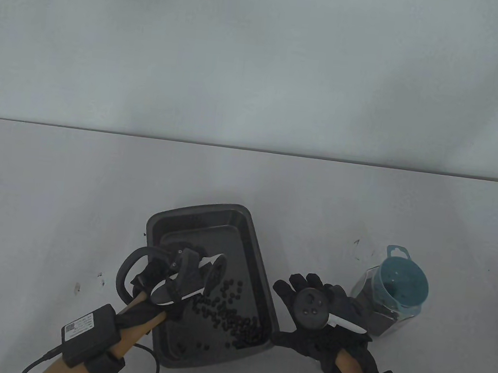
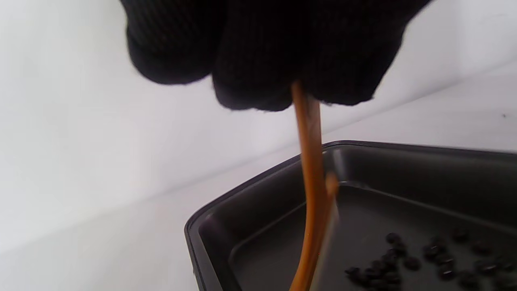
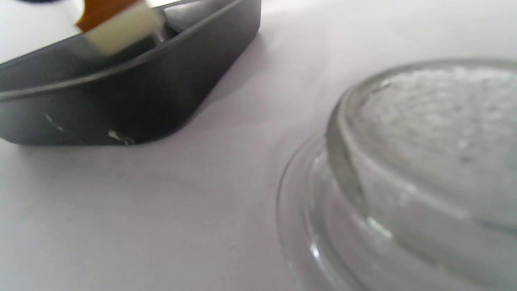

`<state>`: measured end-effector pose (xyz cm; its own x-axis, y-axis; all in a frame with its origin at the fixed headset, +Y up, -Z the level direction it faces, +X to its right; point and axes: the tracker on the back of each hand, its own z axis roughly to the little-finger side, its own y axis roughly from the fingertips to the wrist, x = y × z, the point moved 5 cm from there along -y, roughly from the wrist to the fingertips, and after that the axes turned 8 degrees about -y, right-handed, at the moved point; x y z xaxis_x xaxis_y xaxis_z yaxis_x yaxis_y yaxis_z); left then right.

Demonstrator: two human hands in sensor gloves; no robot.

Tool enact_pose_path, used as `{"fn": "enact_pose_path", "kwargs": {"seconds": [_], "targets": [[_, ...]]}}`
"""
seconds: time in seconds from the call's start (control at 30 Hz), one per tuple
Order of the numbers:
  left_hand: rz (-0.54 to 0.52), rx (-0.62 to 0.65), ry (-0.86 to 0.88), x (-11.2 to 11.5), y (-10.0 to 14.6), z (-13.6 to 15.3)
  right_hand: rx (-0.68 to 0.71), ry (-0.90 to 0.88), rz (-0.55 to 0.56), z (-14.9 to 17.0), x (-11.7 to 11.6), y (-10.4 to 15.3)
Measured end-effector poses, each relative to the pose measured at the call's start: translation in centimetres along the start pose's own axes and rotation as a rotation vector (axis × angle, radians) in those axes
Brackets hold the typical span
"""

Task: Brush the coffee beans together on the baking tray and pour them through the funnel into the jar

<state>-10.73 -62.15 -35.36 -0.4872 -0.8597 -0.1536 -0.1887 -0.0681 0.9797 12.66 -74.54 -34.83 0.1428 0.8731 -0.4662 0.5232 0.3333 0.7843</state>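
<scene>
1. Table view: The dark baking tray [image 1: 263, 259] sits on the table [image 1: 51, 201]. The coffee beans [image 1: 235, 318] lie mostly in a loose bunch near the tray's right, near corner, with a few strays near the bottom edge. The left hand [image 1: 158, 283] is over the tray. The right hand [image 1: 329, 315] rests flat on the table, fingers spread out, holding nothing, between the tray and the jar [image 1: 378, 307]. The blue funnel [image 1: 401, 282] already sits in the jar's mouth. The jar looks dark inside, so maybe some beans are in it, but I cannot tell for sure.

2. Left wrist view: The left hand's fingers [image 2: 258, 52] are curled tight round the brush [image 2: 311, 182], whose thin orange handle goes down into the tray. Beans lie to the right of it.

3. Right wrist view: The brush's pale tip [image 3: 121, 28] shows above the tray wall. A clear glass lid [image 3: 424, 161] lies on the table close by.

4. I think the brushing is partly done. Pouring is not started.
</scene>
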Motion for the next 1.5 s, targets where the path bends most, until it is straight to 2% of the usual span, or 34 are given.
{"fn": "enact_pose_path", "kwargs": {"seconds": [0.07,0.17,0.23,0.37,0.57,0.8,1.17,1.5], "targets": [[-0.077,0.021,0.016,0.9,0.0,-0.4,-0.001,0.0,-0.001,0.0,0.0,0.0],[-0.203,0.053,0.007,1.0,0.1,-0.9,-0.005,0.0,-0.005,0.0,-0.1,0.0],[-0.224,0.076,-0.008,1.2,-0.1,-1.3,-0.007,0.0,-0.007,0.1,-0.1,-0.1],[-0.232,0.114,0.1,2.0,-0.5,-1.9,-0.011,0.0,-0.01,0.1,0.0,0.0],[-0.188,0.138,0.2,2.4,-0.4,-2.1,-0.014,-0.005,-0.013,0.1,0.0,-0.1],[-0.148,0.199,0.213,1.1,0.5,-2.8,-0.014,-0.006,-0.021,0.0,0.0,-0.1],[-0.054,0.186,0.27,-0.6,1.8,-4.6,-0.01,-0.009,-0.018,-0.1,0.0,-0.1],[-0.101,0.128,0.338,-2.5,2.3,-6.8,-0.012,-0.009,-0.019,-0.1,0.0,0.0]]}}
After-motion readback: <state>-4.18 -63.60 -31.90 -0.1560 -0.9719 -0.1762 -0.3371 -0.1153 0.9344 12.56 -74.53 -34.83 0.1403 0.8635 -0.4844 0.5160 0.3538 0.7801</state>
